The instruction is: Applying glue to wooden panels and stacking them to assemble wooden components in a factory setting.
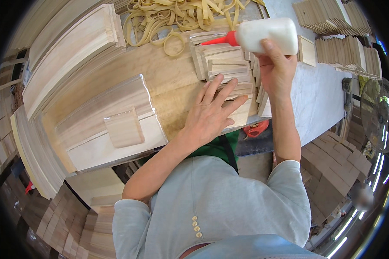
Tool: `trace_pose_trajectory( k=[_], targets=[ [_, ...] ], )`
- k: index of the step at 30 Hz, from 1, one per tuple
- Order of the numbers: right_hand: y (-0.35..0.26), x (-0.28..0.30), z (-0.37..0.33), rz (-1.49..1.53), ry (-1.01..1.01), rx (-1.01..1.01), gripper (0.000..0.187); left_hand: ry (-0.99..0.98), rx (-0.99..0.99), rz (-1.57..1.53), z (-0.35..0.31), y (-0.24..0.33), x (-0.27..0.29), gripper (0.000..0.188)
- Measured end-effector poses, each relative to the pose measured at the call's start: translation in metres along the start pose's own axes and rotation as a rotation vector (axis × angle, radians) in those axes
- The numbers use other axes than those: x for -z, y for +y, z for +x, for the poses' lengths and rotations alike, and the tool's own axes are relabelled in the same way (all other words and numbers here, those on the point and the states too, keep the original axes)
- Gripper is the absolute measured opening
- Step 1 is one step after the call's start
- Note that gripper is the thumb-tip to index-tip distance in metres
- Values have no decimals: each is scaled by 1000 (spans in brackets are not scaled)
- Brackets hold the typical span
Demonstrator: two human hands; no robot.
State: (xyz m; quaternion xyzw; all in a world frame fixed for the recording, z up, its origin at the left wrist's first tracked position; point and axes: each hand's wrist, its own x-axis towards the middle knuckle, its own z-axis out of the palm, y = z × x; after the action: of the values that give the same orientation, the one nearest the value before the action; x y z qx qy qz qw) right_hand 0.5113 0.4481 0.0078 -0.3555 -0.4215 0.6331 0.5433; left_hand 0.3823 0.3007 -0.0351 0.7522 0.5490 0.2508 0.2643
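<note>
My right hand (pixel 277 64) grips a white glue bottle (pixel 266 35) with a red nozzle, tipped on its side so the nozzle points left over a pile of small wooden pieces (pixel 224 54). Below it my left hand (pixel 214 105) lies with fingers spread on those pieces. To the left, a wide wooden panel (pixel 112 108) carries a white line of glue along its right edge. On that panel rests a small square wooden piece (pixel 124 128), with a thin white line at its top edge.
Tan rubber bands (pixel 173 19) are heaped at the back of the workbench (pixel 170 90). Long boards (pixel 71 56) are stacked at the far left. Rows of thin wooden slats (pixel 341 54) stand at the back right. A red object (pixel 256 128) sits by the near edge.
</note>
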Motion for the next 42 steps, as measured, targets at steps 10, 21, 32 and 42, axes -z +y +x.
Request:
trace_pose_trajectory(
  k=[10,21,32,42],
  targets=[
    [17,-6,-2,-188,-104,97,46,8,-7,6,0,3,2,75],
    [9,13,1,-288,-26,210,49,8,-8,18,0,4,2,73],
    [-11,45,8,-343,25,373,47,17,-44,53,-2,4,-1,75],
    [-15,31,-35,-45,8,225,34,148,-174,266,-7,29,0,69]
  ],
)
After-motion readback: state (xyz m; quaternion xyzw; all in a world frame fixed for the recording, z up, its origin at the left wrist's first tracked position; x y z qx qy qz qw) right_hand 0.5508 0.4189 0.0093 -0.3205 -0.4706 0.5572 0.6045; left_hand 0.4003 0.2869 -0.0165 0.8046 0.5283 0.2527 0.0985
